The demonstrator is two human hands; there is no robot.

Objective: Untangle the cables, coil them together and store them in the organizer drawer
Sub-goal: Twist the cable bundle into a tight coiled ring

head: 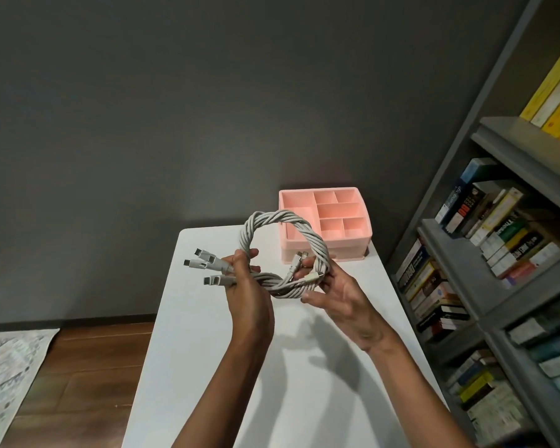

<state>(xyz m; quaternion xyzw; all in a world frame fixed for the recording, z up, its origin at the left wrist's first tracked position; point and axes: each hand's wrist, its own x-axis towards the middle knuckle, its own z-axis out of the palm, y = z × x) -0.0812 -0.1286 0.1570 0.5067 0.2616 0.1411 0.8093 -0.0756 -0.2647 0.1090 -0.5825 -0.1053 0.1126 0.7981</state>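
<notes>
1. Twisted together into one grey loop: the cables (pixel 316 242), held up off the white table (pixel 304 383) just in front of the pink organizer (pixel 283 202), covering part of its near-left corner.
2. Curled tight round the loop's lower left side, in front of and left of the organizer: the left hand (pixel 246 286), with several large grey plugs (pixel 201 258) fanning out past its fingers, away from the organizer.
3. Loosely half-closed on the loop's lower right side, directly in front of the organizer: the right hand (pixel 340 295), thumb under the strands, fingers behind them, small connector ends (pixel 296 255) poking up beside its fingertips.
4. Sitting at the table's far right corner: the organizer itself, with open compartments on top and the drawer (pixel 346 252) beneath them; cannot tell whether fully closed, since the loop hides its left end.
5. Right of the organizer, close beside it: a grey bookshelf (pixel 485 140) packed with books (pixel 511 234).
6. Behind the organizer: a dark grey wall (pixel 143 124).
7. Far left of the organizer, below table level: wooden floor (pixel 94 350) and the edge of a pale patterned rug (pixel 10 367).
</notes>
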